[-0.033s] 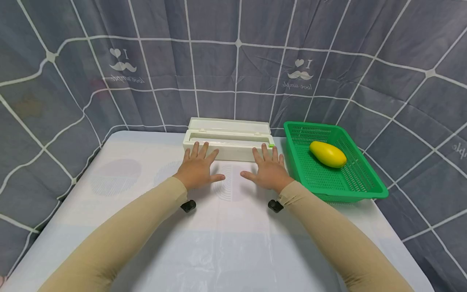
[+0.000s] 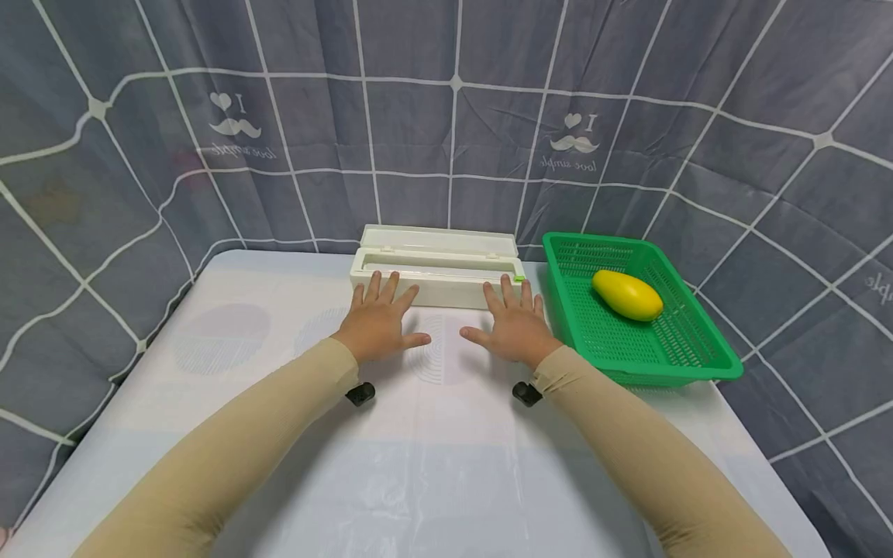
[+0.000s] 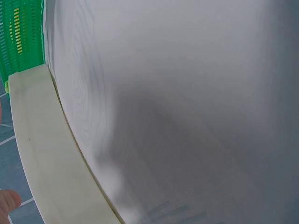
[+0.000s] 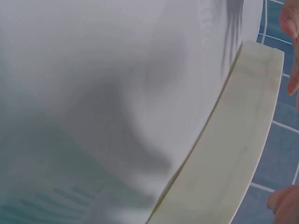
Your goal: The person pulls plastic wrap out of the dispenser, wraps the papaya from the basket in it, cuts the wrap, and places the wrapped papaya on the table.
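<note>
A long white box, which looks like a cling film dispenser, stands at the back of the table with its lid tipped back. A small green piece sits at the right end of its top edge. My left hand is spread palm down before the box's left part, fingertips overlapping its front. Likewise, my right hand spreads its straight fingers before the right part. Neither hand holds anything. Both wrist views show the box's plain front wall close by, with a few fingertips at the frame edges.
To the right, a green plastic basket holds a yellow mango-shaped fruit. Its left side is close to my right hand. A pale printed cloth covers the table. Behind and at both sides hangs a grey checked curtain.
</note>
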Motion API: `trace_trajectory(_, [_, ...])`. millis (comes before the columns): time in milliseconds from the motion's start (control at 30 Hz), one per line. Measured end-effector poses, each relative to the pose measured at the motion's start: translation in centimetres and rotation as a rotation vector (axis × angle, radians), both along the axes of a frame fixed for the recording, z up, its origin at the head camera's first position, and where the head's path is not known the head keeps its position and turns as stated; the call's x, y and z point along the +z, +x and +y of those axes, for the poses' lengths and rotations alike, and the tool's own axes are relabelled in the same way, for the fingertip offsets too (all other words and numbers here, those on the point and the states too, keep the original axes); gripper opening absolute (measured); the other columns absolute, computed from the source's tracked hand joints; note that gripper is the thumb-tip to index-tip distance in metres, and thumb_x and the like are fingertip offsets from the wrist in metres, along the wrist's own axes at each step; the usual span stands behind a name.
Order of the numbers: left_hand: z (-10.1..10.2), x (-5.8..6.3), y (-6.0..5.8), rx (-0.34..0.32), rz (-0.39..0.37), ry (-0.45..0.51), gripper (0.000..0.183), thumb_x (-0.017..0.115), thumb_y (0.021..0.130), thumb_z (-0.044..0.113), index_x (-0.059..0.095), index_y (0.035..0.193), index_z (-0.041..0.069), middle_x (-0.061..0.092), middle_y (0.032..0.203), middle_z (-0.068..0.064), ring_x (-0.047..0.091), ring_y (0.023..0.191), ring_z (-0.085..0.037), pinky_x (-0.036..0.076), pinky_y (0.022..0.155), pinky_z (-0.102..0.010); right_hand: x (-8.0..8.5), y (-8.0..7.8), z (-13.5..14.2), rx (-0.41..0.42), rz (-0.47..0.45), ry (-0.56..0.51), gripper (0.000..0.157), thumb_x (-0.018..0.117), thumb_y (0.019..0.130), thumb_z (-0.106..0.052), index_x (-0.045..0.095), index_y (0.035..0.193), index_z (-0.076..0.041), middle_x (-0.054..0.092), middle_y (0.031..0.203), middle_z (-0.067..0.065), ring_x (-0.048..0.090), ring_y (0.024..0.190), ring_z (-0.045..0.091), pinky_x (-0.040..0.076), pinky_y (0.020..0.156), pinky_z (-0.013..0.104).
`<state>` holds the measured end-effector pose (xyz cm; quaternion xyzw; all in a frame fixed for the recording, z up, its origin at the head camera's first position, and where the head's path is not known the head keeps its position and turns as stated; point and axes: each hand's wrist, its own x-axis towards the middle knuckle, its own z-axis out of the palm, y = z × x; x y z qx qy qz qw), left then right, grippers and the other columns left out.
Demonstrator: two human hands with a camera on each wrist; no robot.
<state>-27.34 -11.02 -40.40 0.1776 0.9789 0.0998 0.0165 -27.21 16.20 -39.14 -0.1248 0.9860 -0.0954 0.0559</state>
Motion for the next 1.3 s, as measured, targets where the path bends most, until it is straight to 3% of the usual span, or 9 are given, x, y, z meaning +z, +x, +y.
trace_trajectory(167, [-0.2, 0.0, -0.2, -0.003, 0.003, 0.002, 0.099, 0.061, 0.094, 0.073, 0.022, 0.17, 0.022, 0.005, 0.177, -0.02, -0.006, 0.163, -0.048, 0.0, 0.129, -0.069, -0.1, -0.3, 0.3, 0.001, 0.029, -0.016, 0.102, 0.049, 0.097, -0.078, 0.011, 0.171, -0.018, -0.004, 0.178, 0.018, -0.008, 0.161, 0.052, 0.003, 0.128, 0.07])
trace_trajectory(267, [-0.6, 0.4, -0.4, -0.004, 0.024, 0.018, 0.096, 0.06, 0.096, 0.07, 0.024, 0.169, 0.019, 0.009, 0.177, -0.021, -0.003, 0.163, -0.048, 0.002, 0.129, -0.068, 0.1, -0.8, 0.8, 0.004, 0.088, -0.061, 0.099, 0.054, 0.099, -0.07, 0.018, 0.169, -0.011, 0.005, 0.176, 0.023, 0.003, 0.161, 0.054, 0.009, 0.129, 0.069])
trace_trajectory(433, [-2.0, 1.1, -1.6, 0.007, 0.121, 0.054, 0.083, 0.061, 0.102, 0.059, 0.035, 0.164, 0.01, 0.029, 0.171, -0.022, 0.014, 0.161, -0.049, 0.014, 0.129, -0.067, 0.5, -2.5, 1.8, -0.03, 0.157, -0.18, 0.076, 0.063, 0.104, -0.043, 0.037, 0.161, 0.001, 0.028, 0.169, 0.029, 0.026, 0.157, 0.051, 0.024, 0.128, 0.063])
trace_trajectory(633, [-4.4, 1.9, -3.7, 0.035, 0.201, 0.131, 0.064, 0.063, 0.105, 0.042, 0.048, 0.155, 0.004, 0.051, 0.155, -0.023, 0.042, 0.149, -0.045, 0.032, 0.123, -0.064, 1.2, -4.5, 2.8, -0.099, 0.194, -0.245, 0.057, 0.063, 0.106, -0.024, 0.048, 0.155, 0.0, 0.052, 0.155, 0.027, 0.043, 0.147, 0.047, 0.035, 0.124, 0.058])
trace_trajectory(800, [-5.9, 2.1, -5.3, 0.069, 0.157, 0.185, 0.055, 0.059, 0.108, 0.036, 0.05, 0.154, 0.006, 0.05, 0.155, -0.025, 0.043, 0.146, -0.048, 0.032, 0.12, -0.066, 1.1, -5.5, 3.4, -0.113, 0.18, -0.216, 0.048, 0.058, 0.108, -0.02, 0.054, 0.152, -0.002, 0.066, 0.143, 0.021, 0.043, 0.149, 0.04, 0.03, 0.125, 0.058])
trace_trajectory(1033, [-6.8, 1.9, -7.2, 0.097, 0.092, 0.189, 0.047, 0.056, 0.11, 0.033, 0.055, 0.151, 0.01, 0.048, 0.158, -0.024, 0.043, 0.145, -0.052, 0.035, 0.116, -0.067, 0.6, -6.9, 3.5, -0.117, 0.149, -0.197, 0.042, 0.056, 0.109, -0.02, 0.06, 0.148, -0.006, 0.068, 0.142, 0.017, 0.038, 0.152, 0.036, 0.021, 0.126, 0.057])
trace_trajectory(1300, [-7.0, 1.6, -8.2, 0.099, 0.041, 0.179, 0.042, 0.053, 0.111, 0.032, 0.062, 0.146, 0.011, 0.052, 0.152, -0.023, 0.045, 0.14, -0.051, 0.036, 0.115, -0.065, 0.3, -8.3, 3.0, -0.098, 0.178, -0.134, 0.036, 0.055, 0.109, -0.017, 0.067, 0.14, -0.006, 0.071, 0.137, 0.017, 0.046, 0.147, 0.035, 0.026, 0.121, 0.057])
